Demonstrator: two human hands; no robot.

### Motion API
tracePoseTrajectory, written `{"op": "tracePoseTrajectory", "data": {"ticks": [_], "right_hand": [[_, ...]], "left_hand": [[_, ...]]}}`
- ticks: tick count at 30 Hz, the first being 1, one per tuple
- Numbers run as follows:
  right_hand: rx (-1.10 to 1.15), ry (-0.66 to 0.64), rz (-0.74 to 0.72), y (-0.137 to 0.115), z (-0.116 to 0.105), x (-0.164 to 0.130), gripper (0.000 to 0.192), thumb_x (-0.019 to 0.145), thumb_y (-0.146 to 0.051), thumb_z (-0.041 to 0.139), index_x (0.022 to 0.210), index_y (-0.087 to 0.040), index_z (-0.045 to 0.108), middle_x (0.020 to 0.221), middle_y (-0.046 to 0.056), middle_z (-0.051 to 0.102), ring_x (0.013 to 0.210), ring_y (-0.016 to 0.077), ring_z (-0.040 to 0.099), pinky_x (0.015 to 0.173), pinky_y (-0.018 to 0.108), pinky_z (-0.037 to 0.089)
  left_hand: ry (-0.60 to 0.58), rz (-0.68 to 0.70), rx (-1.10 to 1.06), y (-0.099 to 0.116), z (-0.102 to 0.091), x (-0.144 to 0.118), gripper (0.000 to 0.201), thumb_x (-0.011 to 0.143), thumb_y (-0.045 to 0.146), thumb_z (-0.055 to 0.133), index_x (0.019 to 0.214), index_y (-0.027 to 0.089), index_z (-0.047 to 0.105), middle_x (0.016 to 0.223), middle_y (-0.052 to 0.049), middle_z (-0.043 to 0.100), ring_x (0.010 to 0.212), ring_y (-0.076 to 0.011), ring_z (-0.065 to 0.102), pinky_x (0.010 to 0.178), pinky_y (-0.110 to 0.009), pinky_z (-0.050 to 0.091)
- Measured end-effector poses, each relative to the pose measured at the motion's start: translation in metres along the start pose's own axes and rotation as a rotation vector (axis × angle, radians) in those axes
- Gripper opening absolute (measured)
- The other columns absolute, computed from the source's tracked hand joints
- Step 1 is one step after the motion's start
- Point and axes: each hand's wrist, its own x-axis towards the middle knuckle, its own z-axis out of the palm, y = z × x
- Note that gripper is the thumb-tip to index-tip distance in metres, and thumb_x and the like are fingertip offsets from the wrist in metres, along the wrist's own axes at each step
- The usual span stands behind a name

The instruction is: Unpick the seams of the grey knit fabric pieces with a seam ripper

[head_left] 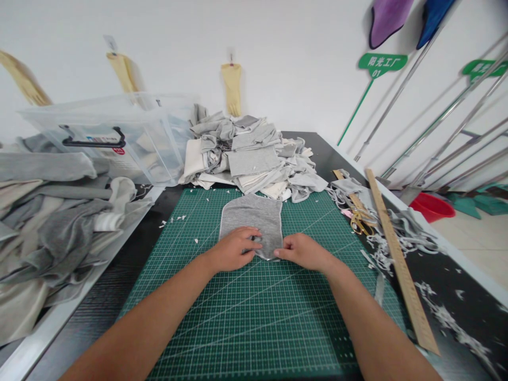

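From the head camera, both bare hands meet at the middle of the frame on a grey cloth piece [251, 218] that lies flat on the green cutting mat [222, 317]. The left hand [235, 248] rests on the cloth's lower left edge, fingers curled together and pressing down on the fabric. The right hand [302, 251] sits just beside it at the lower right corner, fingertips pinched on the edge.

Just above the cloth, at upper centre, a heap of grey and cream cloth [254, 156] is piled. A clear plastic box [115, 132] stands at upper left, and more folded fabric [51, 222] fills the left edge. On the right, a wooden ruler [400, 264] runs slantwise, with gold scissors [359, 219] near its upper end among scraps.
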Motion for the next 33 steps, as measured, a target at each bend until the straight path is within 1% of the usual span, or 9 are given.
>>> {"op": "tracePoseTrajectory", "data": {"ticks": [5, 11, 16, 18, 21, 24, 28, 33], "right_hand": [[0.046, 0.015, 0.003, 0.003, -0.002, 0.001, 0.045, 0.079, -0.057, 0.051, 0.062, -0.016, 0.059, 0.056, -0.001, 0.056, 0.051, 0.0098, 0.047, 0.047, 0.022, 0.027], [0.017, 0.032, 0.009, 0.003, 0.001, 0.001, 0.044, 0.079, -0.057, 0.052, 0.062, -0.017, 0.059, 0.057, -0.001, 0.059, 0.051, 0.0099, 0.048, 0.047, 0.023, 0.026], [-0.006, 0.044, 0.006, 0.002, 0.001, 0.001, 0.043, 0.079, -0.055, 0.053, 0.061, -0.017, 0.059, 0.057, -0.001, 0.059, 0.050, 0.0099, 0.048, 0.046, 0.023, 0.025], [-0.015, 0.045, 0.006, 0.003, 0.002, 0.001, 0.043, 0.079, -0.055, 0.053, 0.062, -0.017, 0.060, 0.057, 0.000, 0.059, 0.050, 0.0098, 0.048, 0.046, 0.023, 0.025], [-0.019, 0.038, 0.002, 0.004, 0.002, 0.002, 0.042, 0.079, -0.055, 0.052, 0.062, -0.018, 0.060, 0.057, -0.001, 0.060, 0.050, 0.0098, 0.048, 0.046, 0.023, 0.025], [-0.017, 0.033, -0.010, 0.004, 0.002, 0.001, 0.043, 0.080, -0.056, 0.051, 0.063, -0.017, 0.061, 0.057, 0.000, 0.060, 0.051, 0.0101, 0.049, 0.047, 0.023, 0.025], [-0.008, 0.023, -0.009, 0.002, 0.001, 0.001, 0.043, 0.080, -0.056, 0.051, 0.063, -0.017, 0.061, 0.057, 0.000, 0.060, 0.052, 0.0103, 0.049, 0.048, 0.023, 0.026], [-0.026, 0.028, 0.009, 0.001, 0.001, 0.001, 0.042, 0.079, -0.055, 0.053, 0.063, -0.017, 0.061, 0.058, 0.000, 0.061, 0.052, 0.0104, 0.049, 0.048, 0.023, 0.026]], "left_hand": [[0.014, -0.002, -0.013, -0.002, 0.002, 0.000, 0.034, 0.078, 0.012, 0.055, 0.107, 0.025, 0.068, 0.125, -0.005, 0.054, 0.119, -0.0222, 0.047, 0.103, -0.039, 0.038], [0.024, 0.012, -0.013, -0.002, 0.001, -0.001, 0.035, 0.077, 0.012, 0.057, 0.107, 0.026, 0.067, 0.125, -0.005, 0.054, 0.118, -0.0227, 0.048, 0.103, -0.040, 0.038], [-0.008, 0.039, 0.031, 0.004, -0.005, -0.001, 0.044, 0.082, 0.010, 0.051, 0.121, 0.029, 0.058, 0.134, -0.005, 0.047, 0.122, -0.0219, 0.044, 0.103, -0.042, 0.038], [-0.032, 0.058, 0.067, 0.007, -0.007, -0.001, 0.045, 0.083, 0.009, 0.049, 0.121, 0.030, 0.058, 0.137, -0.004, 0.043, 0.124, -0.0219, 0.042, 0.104, -0.042, 0.036], [-0.066, 0.081, 0.120, 0.008, -0.007, -0.001, 0.043, 0.082, 0.008, 0.050, 0.116, 0.032, 0.062, 0.140, -0.002, 0.041, 0.127, -0.0231, 0.039, 0.108, -0.045, 0.031], [-0.082, 0.085, 0.145, 0.006, -0.005, -0.002, 0.038, 0.082, 0.012, 0.053, 0.111, 0.032, 0.064, 0.138, -0.001, 0.044, 0.129, -0.0239, 0.037, 0.109, -0.046, 0.028], [-0.084, 0.079, 0.146, 0.005, -0.003, -0.002, 0.034, 0.082, 0.017, 0.056, 0.111, 0.032, 0.064, 0.135, -0.001, 0.048, 0.129, -0.0244, 0.037, 0.109, -0.048, 0.029], [-0.079, 0.075, 0.143, 0.005, -0.003, -0.002, 0.033, 0.082, 0.018, 0.056, 0.111, 0.032, 0.064, 0.133, -0.001, 0.049, 0.128, -0.0241, 0.039, 0.108, -0.048, 0.029]]}}
